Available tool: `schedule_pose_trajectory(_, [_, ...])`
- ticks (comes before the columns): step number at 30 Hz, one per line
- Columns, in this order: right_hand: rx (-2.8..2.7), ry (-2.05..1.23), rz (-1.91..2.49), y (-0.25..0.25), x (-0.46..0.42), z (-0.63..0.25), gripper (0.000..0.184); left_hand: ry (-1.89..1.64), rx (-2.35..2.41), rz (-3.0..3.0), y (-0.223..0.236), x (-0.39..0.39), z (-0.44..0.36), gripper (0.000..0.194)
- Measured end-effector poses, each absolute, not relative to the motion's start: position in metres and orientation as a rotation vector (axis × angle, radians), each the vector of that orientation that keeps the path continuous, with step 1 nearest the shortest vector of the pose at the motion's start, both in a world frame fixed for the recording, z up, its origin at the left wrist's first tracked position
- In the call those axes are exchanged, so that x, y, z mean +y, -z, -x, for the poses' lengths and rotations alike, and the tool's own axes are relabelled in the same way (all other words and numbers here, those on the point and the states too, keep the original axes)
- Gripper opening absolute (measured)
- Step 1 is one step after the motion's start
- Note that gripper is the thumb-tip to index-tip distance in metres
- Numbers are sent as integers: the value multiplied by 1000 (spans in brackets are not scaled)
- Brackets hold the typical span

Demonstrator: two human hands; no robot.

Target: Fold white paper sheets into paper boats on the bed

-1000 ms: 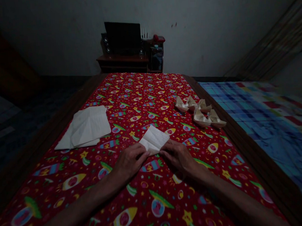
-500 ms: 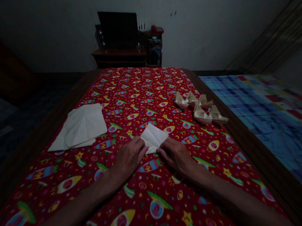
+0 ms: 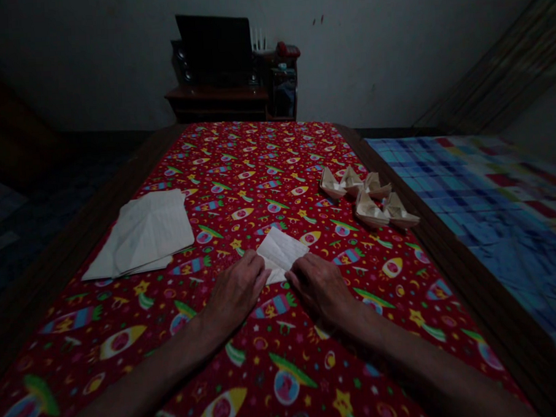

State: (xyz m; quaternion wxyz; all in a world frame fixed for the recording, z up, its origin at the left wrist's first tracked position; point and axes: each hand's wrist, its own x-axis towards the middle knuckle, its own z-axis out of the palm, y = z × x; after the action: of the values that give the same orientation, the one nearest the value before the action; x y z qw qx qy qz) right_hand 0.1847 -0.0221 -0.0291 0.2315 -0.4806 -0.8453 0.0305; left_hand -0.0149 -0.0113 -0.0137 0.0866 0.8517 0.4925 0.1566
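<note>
A small folded sheet of white paper [image 3: 280, 250] lies on the red patterned cloth [image 3: 283, 331], one corner pointing away from me. My left hand [image 3: 242, 284] is closed on its left corner, thumb on top near the front edge. On the right side, my right hand [image 3: 319, 285] has its fingers curled down over the paper's edge, pinching it. Creases cross the paper's face. Both hands rest low on the cloth, and the fingertips are partly hidden.
To the left lies a stack of loose paper sheets [image 3: 143, 236]. Several folded paper boats [image 3: 372, 207] stand at the right of the cloth. Beyond the far edge are a dark monitor [image 3: 213, 50] and a wooden desk [image 3: 215, 95]. A blue plaid sheet [image 3: 424, 190] spreads at the right.
My right hand has shifted slightly left along the paper's near right edge. My left hand keeps its hold, and the whole view has tilted a little.
</note>
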Motion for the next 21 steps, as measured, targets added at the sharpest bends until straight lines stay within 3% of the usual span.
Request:
schedule_pose_trajectory(5, [-2542,47,1171,19,-28,-185,9,-518,1480,-2532,15,-12,14,9])
schedule_pose_trajectory(12, [-2722,54,1125,7,-40,-193,29,-392,1314,-2759,10,-18,17,24])
schedule_pose_trajectory(21, [-2723,40,1180,16,-43,-195,23,-368,1091,-2926,22,-36,7,52])
